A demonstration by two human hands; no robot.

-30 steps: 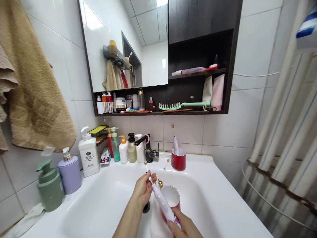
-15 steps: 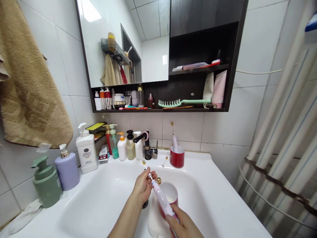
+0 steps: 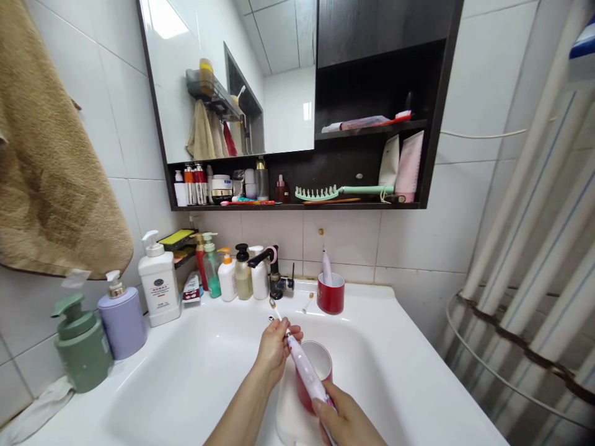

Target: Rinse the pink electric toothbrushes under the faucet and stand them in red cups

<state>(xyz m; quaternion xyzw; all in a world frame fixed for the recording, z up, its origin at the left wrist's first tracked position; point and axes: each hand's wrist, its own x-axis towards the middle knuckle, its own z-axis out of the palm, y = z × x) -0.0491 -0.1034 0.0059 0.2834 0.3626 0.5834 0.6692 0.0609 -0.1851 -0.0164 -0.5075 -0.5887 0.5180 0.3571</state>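
Pinched in my left hand is a small white toothbrush head, its bristles pointing toward the faucet. My right hand grips the lower end of a pale pink electric toothbrush handle, which slants up to the left. The handle's top meets the base of the head at my left fingertips, which partly hide the joint. Below the handle, a red cup with a white inside stands on a white object in the sink. Another brush head lies on the sink's back ledge.
A red cup holding a second electric toothbrush stands on the back ledge, right of the black faucet. Pump bottles line the left side. Overhead hangs a mirrored cabinet; pipes run along the right.
The metal shaft that showed between the handle and the head is now covered; handle and head have come together. My left hand has shifted slightly right.
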